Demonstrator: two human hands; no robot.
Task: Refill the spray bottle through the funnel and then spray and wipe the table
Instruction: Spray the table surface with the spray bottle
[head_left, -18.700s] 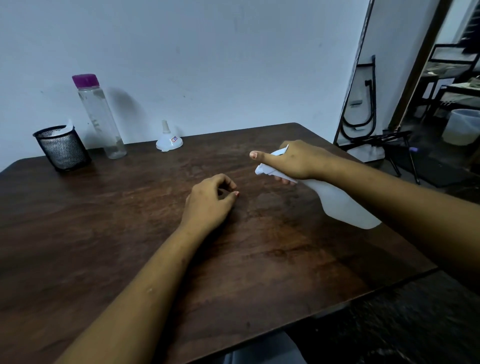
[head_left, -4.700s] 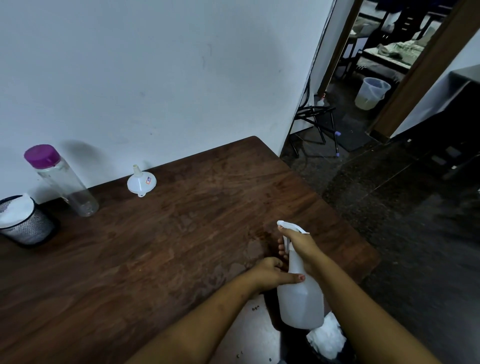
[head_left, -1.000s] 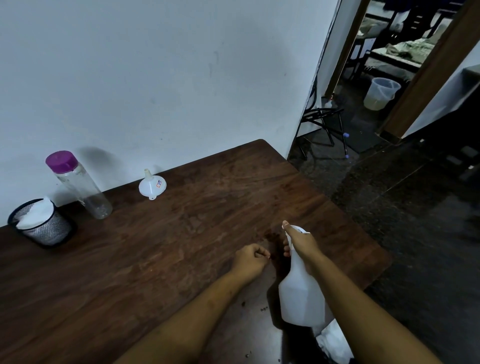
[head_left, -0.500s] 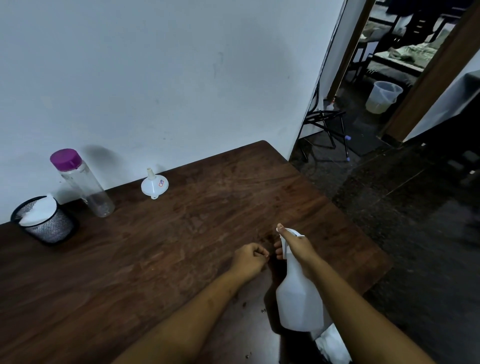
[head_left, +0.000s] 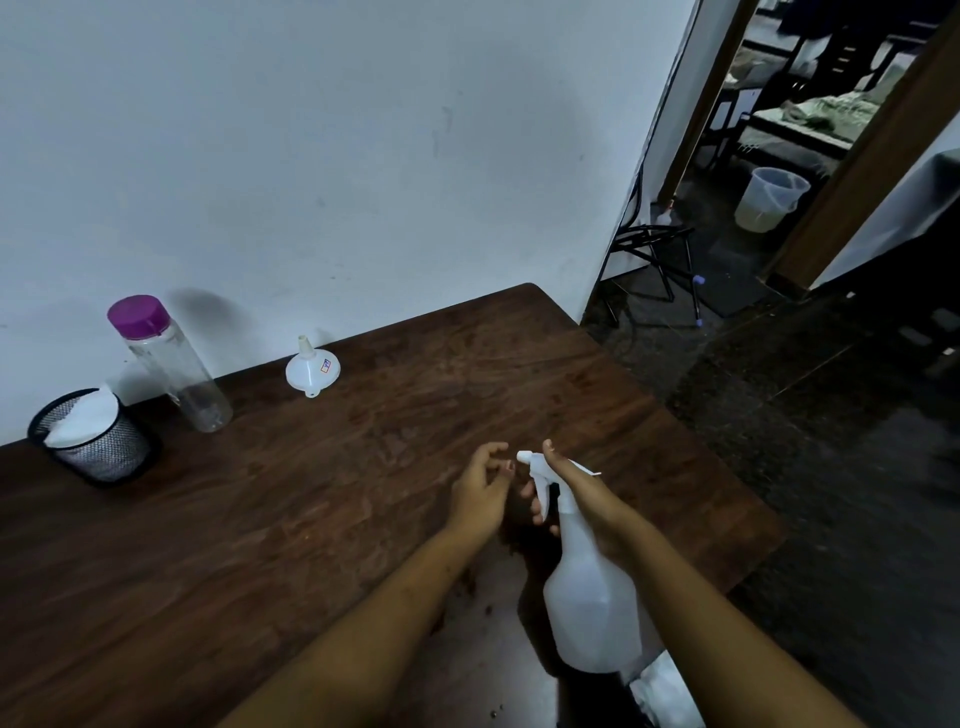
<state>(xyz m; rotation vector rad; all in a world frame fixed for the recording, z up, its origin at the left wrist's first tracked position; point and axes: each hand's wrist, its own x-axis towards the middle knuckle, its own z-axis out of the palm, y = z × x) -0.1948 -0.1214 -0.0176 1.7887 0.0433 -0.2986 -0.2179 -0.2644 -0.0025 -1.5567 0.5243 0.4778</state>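
right hand (head_left: 584, 501) — grips spray bottle (head_left: 592, 613) neck | left hand (head_left: 480, 493) — loose, empty, beside nozzle (head_left: 524, 457) | over table (head_left: 260, 519)

Dark wooden surface (head_left: 311, 519), back edge against white wall. White funnel (head_left: 312, 369) near back edge, wide mouth down, spout up, small sticker on side. Left of funnel, apart from it: clear bottle (head_left: 174, 374), purple cap, upright. Farther left of funnel: black mesh cup (head_left: 101, 452), white tissue (head_left: 83, 423) inside.
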